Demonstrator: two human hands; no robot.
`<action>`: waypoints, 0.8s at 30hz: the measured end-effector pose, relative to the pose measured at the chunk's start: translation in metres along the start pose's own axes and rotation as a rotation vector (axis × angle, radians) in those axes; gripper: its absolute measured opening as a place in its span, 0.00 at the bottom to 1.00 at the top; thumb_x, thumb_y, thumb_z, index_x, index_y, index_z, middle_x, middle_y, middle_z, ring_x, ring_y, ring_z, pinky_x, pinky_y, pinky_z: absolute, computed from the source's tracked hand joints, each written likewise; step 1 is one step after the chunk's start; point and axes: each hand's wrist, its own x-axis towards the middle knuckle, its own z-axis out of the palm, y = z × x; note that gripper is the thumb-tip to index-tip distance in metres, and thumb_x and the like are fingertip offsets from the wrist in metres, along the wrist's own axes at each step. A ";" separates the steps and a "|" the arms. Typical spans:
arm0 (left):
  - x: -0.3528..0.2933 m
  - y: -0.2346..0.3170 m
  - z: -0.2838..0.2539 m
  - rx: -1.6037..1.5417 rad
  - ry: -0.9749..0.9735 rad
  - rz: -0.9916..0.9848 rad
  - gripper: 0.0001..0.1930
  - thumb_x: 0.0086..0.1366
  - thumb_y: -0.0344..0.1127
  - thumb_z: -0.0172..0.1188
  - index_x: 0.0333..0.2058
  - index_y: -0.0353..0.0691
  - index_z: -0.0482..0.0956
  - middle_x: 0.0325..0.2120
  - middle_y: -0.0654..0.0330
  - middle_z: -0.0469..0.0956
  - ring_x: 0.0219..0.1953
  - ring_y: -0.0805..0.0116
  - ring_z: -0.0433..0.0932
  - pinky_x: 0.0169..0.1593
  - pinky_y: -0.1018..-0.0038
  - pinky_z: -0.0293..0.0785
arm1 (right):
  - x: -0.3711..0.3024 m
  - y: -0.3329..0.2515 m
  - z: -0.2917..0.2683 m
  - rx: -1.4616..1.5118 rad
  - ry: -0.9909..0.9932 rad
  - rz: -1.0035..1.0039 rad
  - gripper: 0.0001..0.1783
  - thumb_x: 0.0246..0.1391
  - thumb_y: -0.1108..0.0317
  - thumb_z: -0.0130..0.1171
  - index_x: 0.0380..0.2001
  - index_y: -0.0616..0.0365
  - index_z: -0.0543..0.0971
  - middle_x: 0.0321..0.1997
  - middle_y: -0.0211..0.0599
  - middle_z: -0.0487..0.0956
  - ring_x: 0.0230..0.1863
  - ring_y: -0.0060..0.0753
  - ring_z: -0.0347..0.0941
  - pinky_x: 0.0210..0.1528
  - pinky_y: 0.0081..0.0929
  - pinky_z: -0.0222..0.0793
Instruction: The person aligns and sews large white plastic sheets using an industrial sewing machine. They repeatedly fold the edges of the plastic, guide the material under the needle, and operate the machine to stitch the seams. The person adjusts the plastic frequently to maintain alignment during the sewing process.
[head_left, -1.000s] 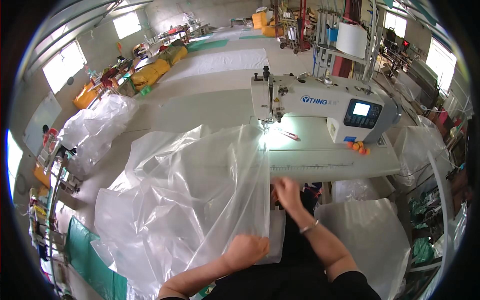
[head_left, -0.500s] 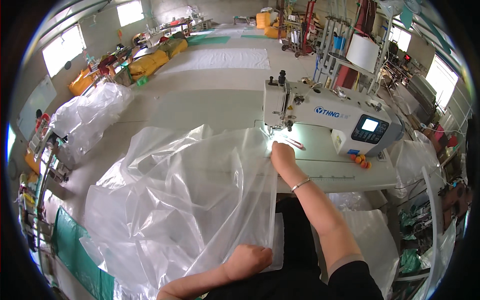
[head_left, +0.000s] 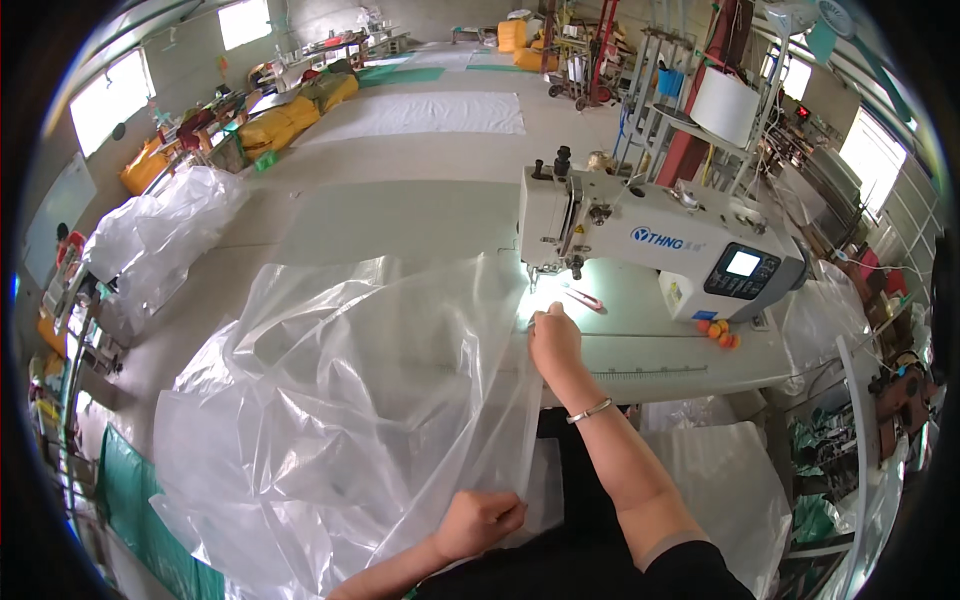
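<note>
Two hands, left (head_left: 480, 523) and right (head_left: 554, 343), grip one translucent film's edge (head_left: 330, 400) near one sewing machine (head_left: 625, 228).

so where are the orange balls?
Head view, right side: the orange balls sit on the sewing table, by the base of the sewing machine, below its lit screen.

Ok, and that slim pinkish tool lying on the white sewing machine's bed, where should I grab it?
Probably pinch the slim pinkish tool by its lower-right end, coming from the right: it lies slantwise, that end pointing away from the needle end of the white sewing machine, while the far end sits in bright glare.
</note>
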 end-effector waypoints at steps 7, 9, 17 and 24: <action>0.029 -0.020 -0.005 -0.048 0.081 -0.089 0.10 0.61 0.31 0.58 0.23 0.33 0.72 0.16 0.47 0.68 0.17 0.50 0.67 0.23 0.66 0.66 | 0.010 -0.006 -0.005 0.074 -0.070 0.016 0.05 0.44 0.75 0.57 0.27 0.64 0.80 0.31 0.55 0.73 0.31 0.52 0.75 0.36 0.40 0.74; 0.045 -0.015 -0.005 -0.076 0.088 -0.127 0.11 0.61 0.31 0.58 0.22 0.33 0.70 0.16 0.44 0.66 0.19 0.44 0.66 0.23 0.65 0.66 | 0.014 -0.001 -0.004 0.057 -0.054 0.011 0.05 0.43 0.75 0.57 0.27 0.63 0.80 0.30 0.55 0.74 0.31 0.52 0.75 0.36 0.40 0.74; 0.074 -0.006 0.027 -0.440 -0.001 -0.265 0.10 0.67 0.32 0.51 0.29 0.31 0.72 0.16 0.59 0.71 0.20 0.73 0.70 0.28 0.73 0.67 | -0.003 0.001 -0.006 0.047 -0.079 0.087 0.04 0.45 0.74 0.57 0.25 0.63 0.79 0.30 0.54 0.75 0.32 0.52 0.77 0.36 0.40 0.75; 0.116 0.016 -0.027 0.517 -0.486 -0.104 0.08 0.62 0.28 0.51 0.38 0.33 0.76 0.32 0.53 0.80 0.35 0.55 0.80 0.37 0.63 0.74 | -0.076 -0.004 -0.039 0.161 -0.012 0.018 0.06 0.45 0.74 0.57 0.27 0.64 0.77 0.32 0.51 0.73 0.30 0.54 0.76 0.34 0.44 0.73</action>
